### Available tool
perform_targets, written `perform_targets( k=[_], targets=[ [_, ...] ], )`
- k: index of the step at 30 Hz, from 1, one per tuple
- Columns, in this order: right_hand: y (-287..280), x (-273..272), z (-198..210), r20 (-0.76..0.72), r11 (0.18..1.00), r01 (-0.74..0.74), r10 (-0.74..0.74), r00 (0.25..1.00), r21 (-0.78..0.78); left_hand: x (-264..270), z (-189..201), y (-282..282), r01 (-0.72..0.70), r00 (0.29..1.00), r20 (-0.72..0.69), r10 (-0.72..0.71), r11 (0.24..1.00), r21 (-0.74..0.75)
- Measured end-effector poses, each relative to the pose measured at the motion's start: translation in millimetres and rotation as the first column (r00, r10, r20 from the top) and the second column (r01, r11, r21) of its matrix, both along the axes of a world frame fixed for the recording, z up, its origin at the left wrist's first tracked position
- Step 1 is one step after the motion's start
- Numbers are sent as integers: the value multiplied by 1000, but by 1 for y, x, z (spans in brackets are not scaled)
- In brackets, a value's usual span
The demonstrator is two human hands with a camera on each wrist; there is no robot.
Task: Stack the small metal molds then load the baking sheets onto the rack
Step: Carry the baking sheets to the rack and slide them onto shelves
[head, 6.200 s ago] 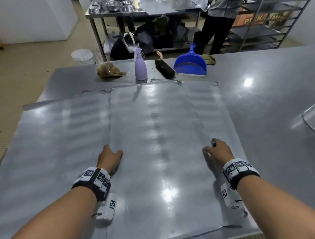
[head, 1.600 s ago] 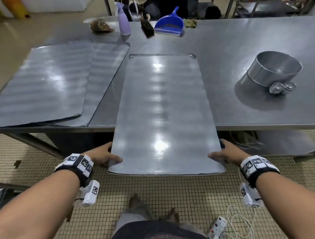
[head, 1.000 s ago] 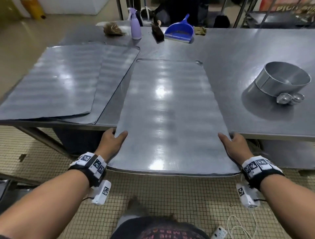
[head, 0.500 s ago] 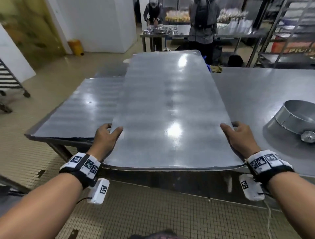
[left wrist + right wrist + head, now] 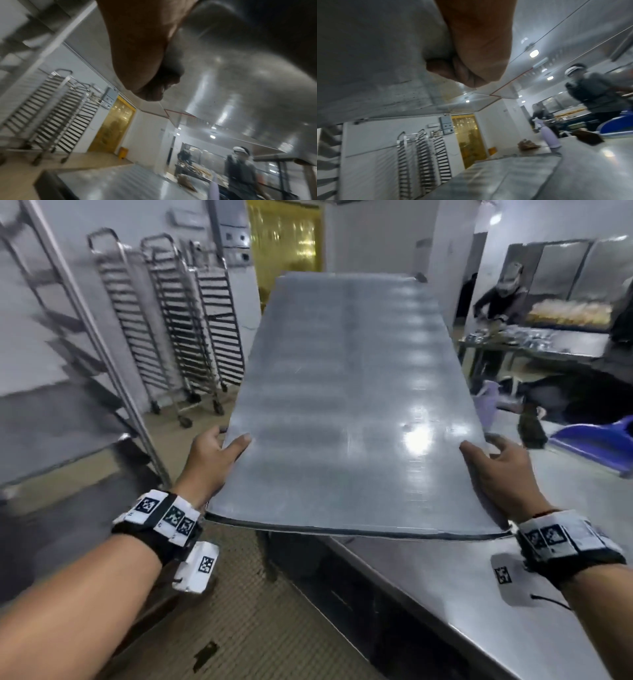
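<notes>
A large flat metal baking sheet (image 5: 346,405) is in the air in front of me, its long side pointing away. My left hand (image 5: 222,450) grips its near left edge, thumb on top and fingers beneath. My right hand (image 5: 493,460) grips the near right edge the same way. In the left wrist view my left hand (image 5: 140,54) curls under the sheet's underside (image 5: 240,67). The right wrist view shows my right hand (image 5: 479,47) under the sheet (image 5: 368,54). Tall wheeled tray racks (image 5: 178,330) stand ahead on the left. No small molds are in view.
The steel table (image 5: 479,594) runs along my right, with more baking sheets (image 5: 505,173), a purple spray bottle (image 5: 486,405) and a blue dustpan (image 5: 596,443) on it. A nearer rack frame (image 5: 85,320) stands at far left. A person (image 5: 507,296) works at a back table.
The sheet has come fully off the table and swung left with me. The racks along the wall now face me, and the table has shifted to my right.
</notes>
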State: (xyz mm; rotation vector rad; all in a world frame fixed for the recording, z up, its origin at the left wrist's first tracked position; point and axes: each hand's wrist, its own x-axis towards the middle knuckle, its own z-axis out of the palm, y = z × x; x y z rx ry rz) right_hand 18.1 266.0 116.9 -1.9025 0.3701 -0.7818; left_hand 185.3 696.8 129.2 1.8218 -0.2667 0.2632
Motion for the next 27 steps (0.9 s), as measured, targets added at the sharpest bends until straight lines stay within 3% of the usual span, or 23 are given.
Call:
perform_targets(
  k=[6, 11, 22, 27],
  targets=[
    [30, 59, 18, -2, 959, -274, 275, 962, -69, -72, 8, 60, -296, 955, 27, 296, 955, -8],
    [67, 89, 5, -4, 856, -516, 516, 857, -34, -159, -4, 103, -508, 861, -5, 508, 861, 22],
    [175, 104, -29, -141, 590, -803, 805, 576, 88, -318, -23, 148, -751, 647, -121, 753, 657, 68],
    [207, 94, -39, -191, 553, -831, 824, 534, 58, -347, -34, 163, -803, 563, -157, 812, 582, 129]
  ],
)
